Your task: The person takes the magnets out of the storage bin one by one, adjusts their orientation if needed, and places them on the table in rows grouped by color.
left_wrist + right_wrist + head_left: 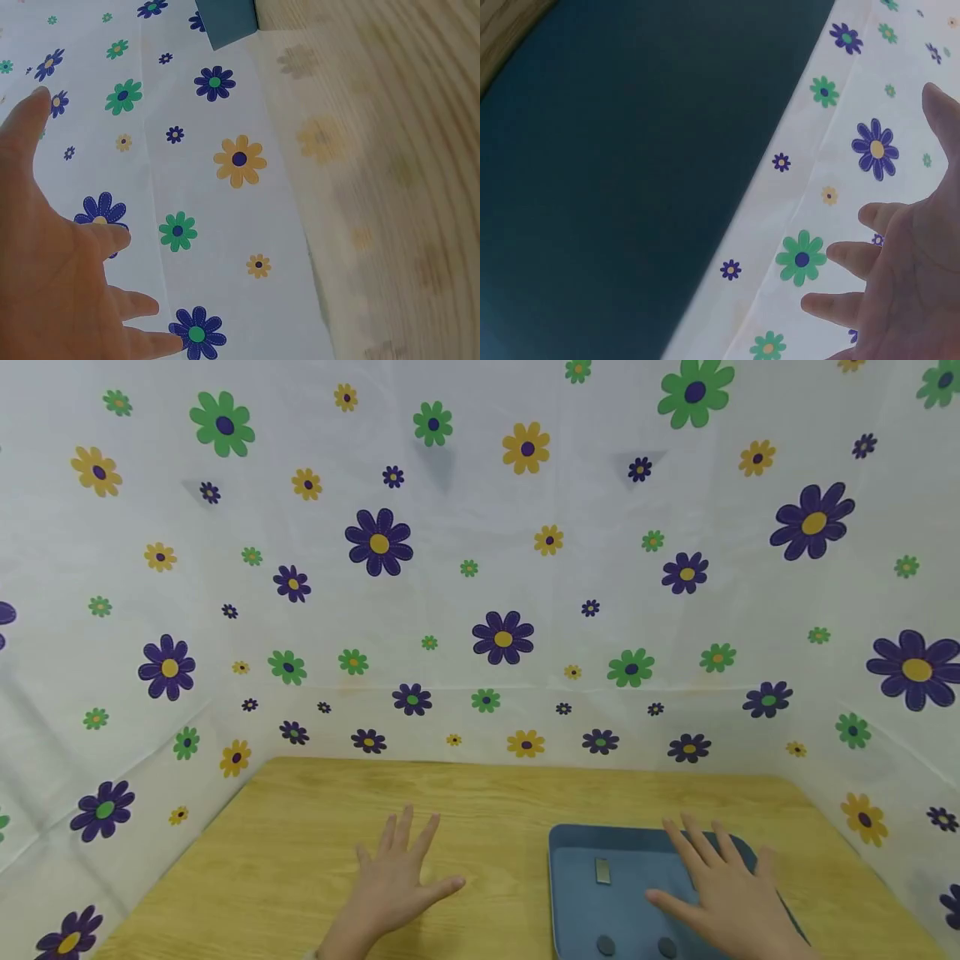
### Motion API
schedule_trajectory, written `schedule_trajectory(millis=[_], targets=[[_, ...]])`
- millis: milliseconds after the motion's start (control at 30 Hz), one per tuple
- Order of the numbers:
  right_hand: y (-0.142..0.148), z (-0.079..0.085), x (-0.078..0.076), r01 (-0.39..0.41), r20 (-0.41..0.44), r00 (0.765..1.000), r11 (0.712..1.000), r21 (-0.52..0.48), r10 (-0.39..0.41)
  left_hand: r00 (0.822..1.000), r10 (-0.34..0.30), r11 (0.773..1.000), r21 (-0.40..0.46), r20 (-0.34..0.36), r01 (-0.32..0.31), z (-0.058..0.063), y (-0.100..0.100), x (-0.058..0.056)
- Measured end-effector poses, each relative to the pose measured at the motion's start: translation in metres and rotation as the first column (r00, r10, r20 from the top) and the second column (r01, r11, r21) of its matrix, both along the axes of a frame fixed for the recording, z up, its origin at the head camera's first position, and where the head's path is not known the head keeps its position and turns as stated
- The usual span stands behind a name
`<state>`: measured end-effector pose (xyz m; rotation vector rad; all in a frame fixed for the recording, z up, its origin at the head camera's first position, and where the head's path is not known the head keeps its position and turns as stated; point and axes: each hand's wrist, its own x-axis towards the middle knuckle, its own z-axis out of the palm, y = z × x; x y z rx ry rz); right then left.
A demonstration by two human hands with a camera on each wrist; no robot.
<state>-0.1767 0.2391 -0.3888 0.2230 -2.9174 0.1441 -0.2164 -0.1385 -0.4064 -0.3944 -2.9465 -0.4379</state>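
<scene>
Fingers spread, my left hand (392, 883) hovers above the wooden table, left of a blue tray (570, 910), and holds nothing. My right hand (731, 889) is likewise spread out, over the right part of that tray, hiding some of it. Inside the tray lie a small metallic rectangular piece (603, 871) and two dark round pieces (606, 945), (667, 947) near the bottom edge of the head view. In the left wrist view the left palm (60, 277) shows with nothing in it; the right palm (915, 292) is bare too.
The light wooden table (300, 827) runs back to a white cloth (450, 602) printed with green, yellow and purple flowers. This cloth also rises along the left and right sides of the table. The tray has a raised rim.
</scene>
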Motion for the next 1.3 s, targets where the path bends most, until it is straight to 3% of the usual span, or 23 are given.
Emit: schedule_trajectory(millis=[200,500,667,800,1033,1300], targets=[[-0.004,0.001,-0.001,-0.019,-0.022,1.000,1.000,0.003,0.019,1.000,-0.017,1.000,0.008,-0.012,0.017,0.000,0.004,0.000],[-0.009,0.007,-0.001,-0.048,-0.073,0.996,0.996,-0.070,0.043,0.993,-0.039,0.999,0.024,-0.110,0.041,-0.002,0.006,-0.001],[-0.011,0.007,0.000,-0.093,-0.133,0.988,0.993,-0.074,0.082,0.976,-0.055,0.998,0.016,-0.211,0.060,-0.002,0.007,-0.002],[-0.011,0.007,-0.002,-0.119,-0.164,0.981,0.989,-0.084,0.104,0.965,-0.083,0.996,0.022,-0.249,0.092,-0.003,0.008,-0.001],[-0.002,0.009,0.000,-0.115,-0.191,0.977,0.988,-0.106,0.093,0.981,-0.114,0.992,0.042,-0.154,0.122,-0.003,0.016,-0.001],[0.021,0.002,-0.002,-0.066,-0.148,0.988,0.985,-0.156,0.043,0.977,-0.188,0.980,0.048,-0.106,0.193,-0.001,0.036,-0.005]])
